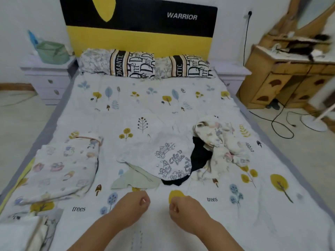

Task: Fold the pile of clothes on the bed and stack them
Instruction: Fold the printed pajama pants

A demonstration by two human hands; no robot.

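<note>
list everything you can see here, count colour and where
folded garment: 1, white with pastel cartoons, bed's left side
cartoon shirt: 1, white with line drawings, centre of pile
green garment: 1, pale green, under the shirt's near edge
black garment: 1, black, under the shirt, right of it
crumpled garment: 1, cream print, right of pile
bedspread: 1, white with tree print, covers bed
pillows: 2, black, white and grey print, at headboard
headboard: 1, black and yellow, against wall
nightstands: 2, lilac, each side of bed
basket: 1, green, on left nightstand
dresser: 1, wooden, right
left hand: 1, fingers curled, near edge, holding nothing
right hand: 1, same
</note>
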